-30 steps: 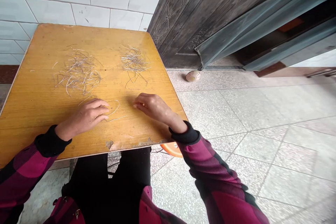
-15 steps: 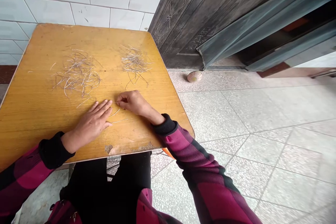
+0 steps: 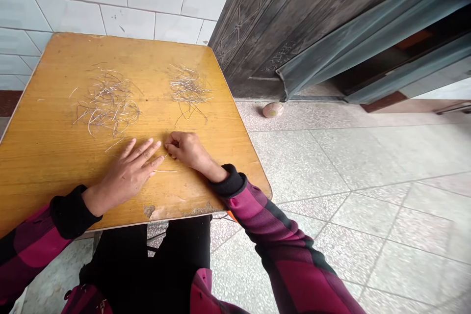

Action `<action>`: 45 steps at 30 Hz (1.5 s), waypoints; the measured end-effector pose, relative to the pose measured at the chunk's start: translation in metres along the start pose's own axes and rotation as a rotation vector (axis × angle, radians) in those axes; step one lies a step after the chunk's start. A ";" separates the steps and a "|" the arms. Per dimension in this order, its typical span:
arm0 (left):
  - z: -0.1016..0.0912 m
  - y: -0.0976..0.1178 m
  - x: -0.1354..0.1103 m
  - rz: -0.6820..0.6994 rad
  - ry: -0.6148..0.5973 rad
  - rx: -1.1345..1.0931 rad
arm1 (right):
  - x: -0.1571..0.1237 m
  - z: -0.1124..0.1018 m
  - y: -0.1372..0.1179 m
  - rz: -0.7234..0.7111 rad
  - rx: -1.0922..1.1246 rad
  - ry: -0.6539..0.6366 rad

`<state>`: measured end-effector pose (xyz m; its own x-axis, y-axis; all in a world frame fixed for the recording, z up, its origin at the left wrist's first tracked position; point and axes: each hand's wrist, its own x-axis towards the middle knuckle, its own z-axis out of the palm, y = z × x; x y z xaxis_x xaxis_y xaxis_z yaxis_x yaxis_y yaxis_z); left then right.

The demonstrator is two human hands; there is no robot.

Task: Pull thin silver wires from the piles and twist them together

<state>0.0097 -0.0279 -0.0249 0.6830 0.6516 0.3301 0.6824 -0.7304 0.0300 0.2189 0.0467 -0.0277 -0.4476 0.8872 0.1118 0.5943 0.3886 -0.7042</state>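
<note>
1. Right hand (image 3: 186,149) pinches a thin wire strand (image 3: 165,143); left hand (image 3: 125,171) rests open on a wooden table (image 3: 44,167).
2. A larger wire pile (image 3: 106,103) and a smaller wire pile (image 3: 189,89) sit beyond the hands; a few loose strands (image 3: 165,170) lie beside them.

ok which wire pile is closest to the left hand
The wider, looser pile of thin wire strands on the left of the wooden table, just beyond the left hand; the other pile is tighter and sits further right.
</note>
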 end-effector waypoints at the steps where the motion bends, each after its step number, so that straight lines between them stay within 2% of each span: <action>1: -0.001 0.003 0.000 0.032 0.014 0.002 | 0.001 -0.001 0.001 0.014 0.011 0.005; 5: 0.002 0.020 -0.005 0.132 -0.025 -0.005 | 0.003 -0.003 0.005 0.085 0.064 0.032; 9: 0.005 0.032 -0.008 0.091 -0.097 -0.029 | 0.003 -0.003 0.005 0.130 0.100 0.045; 15: 0.000 0.035 -0.011 0.073 -0.114 -0.101 | 0.004 -0.005 0.002 0.136 0.081 0.047; 22: 0.001 0.032 -0.007 0.066 -0.096 -0.089 | 0.004 -0.013 0.004 0.019 -0.016 -0.005; 28: -0.005 0.031 -0.003 0.104 -0.024 -0.082 | 0.003 -0.026 0.006 -0.022 -0.010 -0.004; 31: -0.006 0.019 -0.001 0.082 0.020 -0.117 | 0.003 -0.030 0.011 -0.037 0.028 0.068; 35: 0.000 -0.006 0.007 -0.069 0.119 -0.173 | 0.007 -0.030 0.020 -0.154 0.129 0.106; 39: 0.014 -0.019 0.014 -0.102 0.053 -0.136 | 0.012 -0.029 0.030 -0.299 0.159 -0.005; 42: 0.023 -0.018 0.014 -0.094 -0.021 -0.073 | 0.014 -0.027 0.037 -0.376 0.085 -0.073; 45: 0.023 -0.014 0.014 -0.106 -0.057 -0.037 | 0.013 -0.025 0.041 -0.450 -0.045 -0.075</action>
<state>0.0153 -0.0040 -0.0426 0.6221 0.7354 0.2686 0.7422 -0.6632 0.0965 0.2543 0.0803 -0.0379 -0.7143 0.6079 0.3468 0.3577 0.7430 -0.5657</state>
